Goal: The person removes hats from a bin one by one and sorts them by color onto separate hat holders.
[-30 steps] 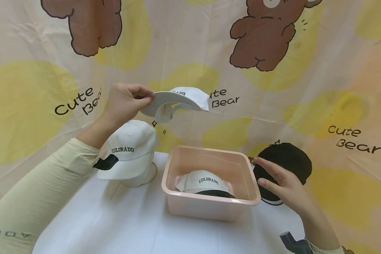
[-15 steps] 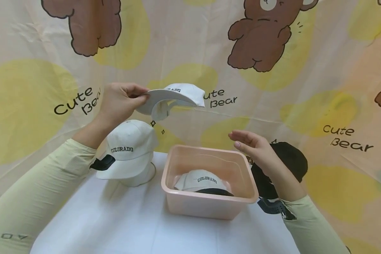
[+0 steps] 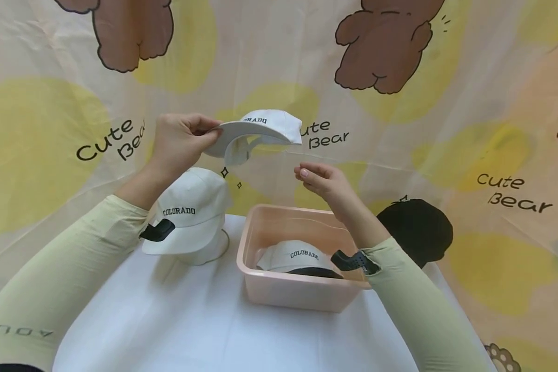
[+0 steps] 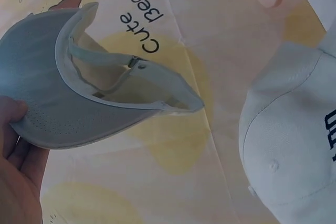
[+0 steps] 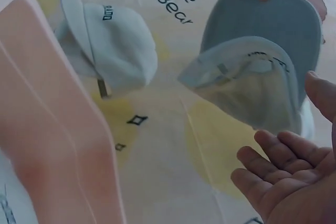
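Holding up a white cap (image 3: 274, 121) by its brim (image 4: 44, 77), between left hand (image 3: 179, 139) and right hand (image 3: 325, 182).
The left pinches; the right, loosely spread, hovers just below. Steadying the cap would seemingly call for closing the right on it.

1. A white surface (image 3: 181, 320) is spreading across the lower part of the head view, smooth and slightly shadowed.
2. A pink bin (image 3: 297, 292) is standing upright on it toward the far side, its open top facing up.
3. A pale, rounded stand (image 3: 205, 256) is resting left of the bin, apart from it, casting a soft shadow.
4. A black cap (image 3: 416, 227) is sitting beyond the bin's right side; its hidden underside is leaving direct contact unclear.
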`<state>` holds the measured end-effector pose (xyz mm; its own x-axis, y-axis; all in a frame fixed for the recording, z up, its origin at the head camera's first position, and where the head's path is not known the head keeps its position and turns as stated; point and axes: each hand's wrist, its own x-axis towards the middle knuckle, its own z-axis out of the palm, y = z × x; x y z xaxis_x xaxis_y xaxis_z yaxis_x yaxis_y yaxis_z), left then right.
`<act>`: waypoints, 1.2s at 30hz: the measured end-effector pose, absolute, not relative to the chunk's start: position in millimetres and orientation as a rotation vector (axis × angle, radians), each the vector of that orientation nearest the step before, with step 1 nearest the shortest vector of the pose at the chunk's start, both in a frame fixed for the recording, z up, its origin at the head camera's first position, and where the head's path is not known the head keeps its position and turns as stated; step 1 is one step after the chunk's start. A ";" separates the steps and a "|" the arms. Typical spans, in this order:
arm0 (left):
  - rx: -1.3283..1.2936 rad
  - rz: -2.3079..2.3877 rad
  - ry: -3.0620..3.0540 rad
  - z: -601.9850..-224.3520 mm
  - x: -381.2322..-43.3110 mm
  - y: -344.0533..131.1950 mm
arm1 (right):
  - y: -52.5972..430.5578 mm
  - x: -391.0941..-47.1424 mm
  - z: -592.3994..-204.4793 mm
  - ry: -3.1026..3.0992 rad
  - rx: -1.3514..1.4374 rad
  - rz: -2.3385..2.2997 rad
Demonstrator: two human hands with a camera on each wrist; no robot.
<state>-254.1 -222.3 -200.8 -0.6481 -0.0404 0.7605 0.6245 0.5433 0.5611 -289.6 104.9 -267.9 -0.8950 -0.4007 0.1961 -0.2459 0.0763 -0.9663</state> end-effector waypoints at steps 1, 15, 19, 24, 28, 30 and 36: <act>-0.470 -1.128 -2.024 -200.9 -254.9 -222.0 | 97.1 -292.5 -268.0 2.181 -0.663 -1.973; -0.473 -1.140 -1.964 -211.2 -267.3 -223.8 | 13.9 -324.9 -264.2 1.826 -0.539 -2.297; -0.483 -1.149 -1.956 -213.6 -267.3 -223.7 | 0.5 -331.4 -263.3 1.726 -0.522 -2.402; -0.506 -1.146 -1.957 -214.3 -266.9 -221.9 | -9.3 -338.3 -260.5 1.629 -0.456 -2.544; -0.514 -1.136 -1.943 -211.9 -267.3 -223.4 | -12.7 -345.9 -258.7 1.613 -0.432 -2.606; -0.513 -1.142 -1.925 -209.9 -267.6 -224.9 | -13.0 -350.2 -258.8 1.645 -0.422 -2.596; -0.486 -1.202 -1.889 -203.9 -265.0 -231.2 | -8.1 -363.7 -263.3 1.809 -0.389 -2.535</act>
<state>-265.0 -231.2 -203.9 -0.5852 -0.1040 0.8042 0.6843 0.4687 0.5586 -363.7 -8.1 -263.3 -0.9692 -0.1454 0.1986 -0.1405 -0.3356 -0.9314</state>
